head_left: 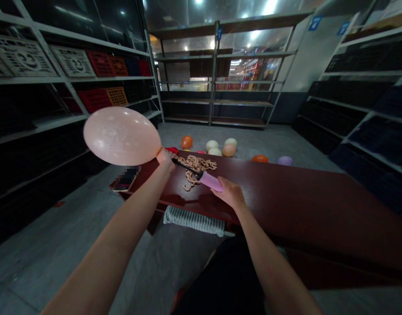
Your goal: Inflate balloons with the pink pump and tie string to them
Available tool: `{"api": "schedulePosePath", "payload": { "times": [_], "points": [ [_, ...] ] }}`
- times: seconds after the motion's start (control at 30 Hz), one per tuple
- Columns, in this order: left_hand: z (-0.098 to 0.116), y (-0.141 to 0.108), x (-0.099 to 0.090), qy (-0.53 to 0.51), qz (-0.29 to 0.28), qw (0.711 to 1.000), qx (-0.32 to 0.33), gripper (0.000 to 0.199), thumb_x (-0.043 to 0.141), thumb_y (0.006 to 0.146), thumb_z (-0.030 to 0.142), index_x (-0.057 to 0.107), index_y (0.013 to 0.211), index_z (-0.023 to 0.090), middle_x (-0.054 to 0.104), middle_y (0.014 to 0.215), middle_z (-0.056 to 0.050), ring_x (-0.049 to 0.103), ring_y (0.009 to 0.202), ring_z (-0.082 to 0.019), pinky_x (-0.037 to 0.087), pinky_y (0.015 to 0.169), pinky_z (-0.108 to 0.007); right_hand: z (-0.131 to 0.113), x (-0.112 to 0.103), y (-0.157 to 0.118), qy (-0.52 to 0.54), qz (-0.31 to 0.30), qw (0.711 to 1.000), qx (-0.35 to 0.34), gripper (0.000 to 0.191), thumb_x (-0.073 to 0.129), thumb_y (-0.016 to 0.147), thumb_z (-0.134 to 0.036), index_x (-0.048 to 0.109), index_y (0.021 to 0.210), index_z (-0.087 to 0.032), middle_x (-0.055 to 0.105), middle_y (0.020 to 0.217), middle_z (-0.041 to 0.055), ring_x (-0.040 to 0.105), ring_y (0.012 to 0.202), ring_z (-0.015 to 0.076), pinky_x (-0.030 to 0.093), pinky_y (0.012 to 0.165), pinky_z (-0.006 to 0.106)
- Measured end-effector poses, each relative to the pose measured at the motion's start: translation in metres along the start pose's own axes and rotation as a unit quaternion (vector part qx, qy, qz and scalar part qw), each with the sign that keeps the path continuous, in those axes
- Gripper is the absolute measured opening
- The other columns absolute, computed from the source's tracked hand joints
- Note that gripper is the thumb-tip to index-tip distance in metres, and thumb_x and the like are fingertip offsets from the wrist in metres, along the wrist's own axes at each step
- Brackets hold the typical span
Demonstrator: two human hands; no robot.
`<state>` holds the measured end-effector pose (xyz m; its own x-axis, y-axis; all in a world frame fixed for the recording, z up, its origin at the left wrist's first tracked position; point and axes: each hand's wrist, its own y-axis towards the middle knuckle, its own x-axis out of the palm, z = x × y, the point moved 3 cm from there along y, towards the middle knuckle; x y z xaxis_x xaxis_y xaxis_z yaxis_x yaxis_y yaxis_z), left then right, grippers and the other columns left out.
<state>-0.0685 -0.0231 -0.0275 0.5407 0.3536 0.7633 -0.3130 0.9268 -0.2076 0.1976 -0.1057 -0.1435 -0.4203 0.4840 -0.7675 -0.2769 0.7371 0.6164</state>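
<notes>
No readable text; blue wall signs (315,23) illegible.

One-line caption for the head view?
Left hand pinches inflated pink balloon on pump gripped by right hand.

Pink balloon (121,136) on hand pump (210,180)

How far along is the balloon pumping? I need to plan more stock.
Done: seven inflated balloons lie on the floor beyond the table. In hand: the left hand pinches the neck of a full pink balloon on the nozzle, while the right hand grips the pink hand pump; this balloon is not yet off the pump. Left: a pile of flat balloons on the table.
</notes>
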Motion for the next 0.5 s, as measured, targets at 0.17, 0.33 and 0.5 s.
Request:
{"api": "schedulePosePath", "payload": {
  "times": [0.17, 0.33, 0.5],
  "points": [
    [0.03, -0.006, 0.005, -0.004, 0.057, 0.995, 0.077, 0.04, 0.045, 0.095, 0.018, 0.02, 0.063, 0.021, 0.018, 0.045, 0.008, 0.02, 0.034, -0.008, 0.019, 0.039, -0.022, 0.005, 0.008, 0.002, 0.01, 0.012, 1.0, 0.008, 0.034, 0.064, 0.089, -0.047, 0.066, 0.114, -0.024, 0.076, 0.098, 0.0042, 0.071, 0.082, 0.0211, 0.051, 0.068, 0.031],
    [0.018, -0.016, 0.019, -0.004, 0.039, 0.993, 0.115, 0.045, 0.041, 0.104, 0.029, 0.02, 0.065, 0.021, 0.017, 0.047, 0.007, 0.019, 0.038, -0.008, 0.024, 0.042, -0.023, 0.016, 0.006, 0.003, 0.005, 0.031, 0.998, 0.054, 0.037, 0.068, 0.085, -0.044, 0.066, 0.113, -0.021, 0.077, 0.097, 0.0063, 0.072, 0.082, 0.0216, 0.049, 0.067, 0.029],
    [-0.017, -0.013, 0.04, 0.017, -0.006, 0.995, 0.094, 0.051, 0.039, 0.106, 0.043, 0.022, 0.064, 0.021, 0.017, 0.047, 0.007, 0.019, 0.038, -0.008, 0.023, 0.041, -0.023, 0.02, 0.003, 0.004, 0.018, 0.021, 0.996, 0.085, 0.038, 0.07, 0.083, -0.046, 0.067, 0.111, -0.02, 0.077, 0.096, 0.0064, 0.072, 0.081, 0.0214, 0.046, 0.068, 0.028]
  ]
}}
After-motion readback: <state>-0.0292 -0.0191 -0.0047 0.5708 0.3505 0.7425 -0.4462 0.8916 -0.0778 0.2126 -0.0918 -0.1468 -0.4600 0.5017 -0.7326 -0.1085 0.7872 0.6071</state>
